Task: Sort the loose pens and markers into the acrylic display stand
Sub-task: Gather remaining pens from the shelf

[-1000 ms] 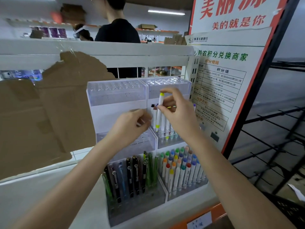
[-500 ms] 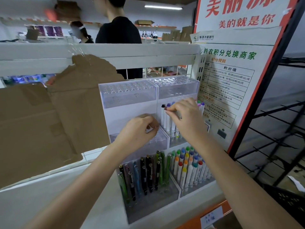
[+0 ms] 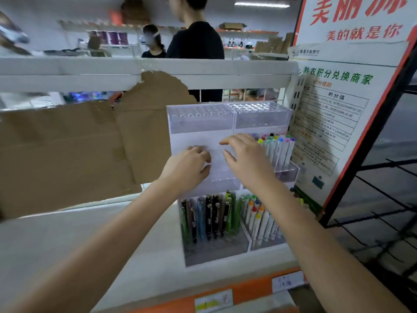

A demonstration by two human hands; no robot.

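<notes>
Both hands are shown raised before the middle tier of the acrylic display stand (image 3: 203,119), which is set on a white shelf surface (image 3: 67,240). The left hand (image 3: 188,169) is seen with fingers curled against the clear middle-left compartment; whether anything is held inside it cannot be told. The right hand (image 3: 246,159) is seen with fingers spread and relaxed, and no pen is gripped by it.

Just beyond the right hand, a cluster of white-bodied markers (image 3: 278,150) with coloured caps is held upright in the middle-right compartment. Below the left hand, dark and green pens (image 3: 212,216) are stood in the lower-left compartment; below the right hand, further markers with coloured caps (image 3: 259,219) are stood in the lower-right compartment. Above both hands, the two top perforated trays are seen.

To the left of the left hand, torn brown cardboard (image 3: 79,150) is leaned against the white shelf rail (image 3: 90,66). To the right of the right hand, a printed poster (image 3: 334,114) with red and green characters is mounted beside a black wire rack (image 3: 383,199). Below the forearms, an orange shelf edge (image 3: 248,290) bearing price labels is visible. Beyond the rail, two people (image 3: 194,39) and blurred store shelving are seen under a ceiling light.
</notes>
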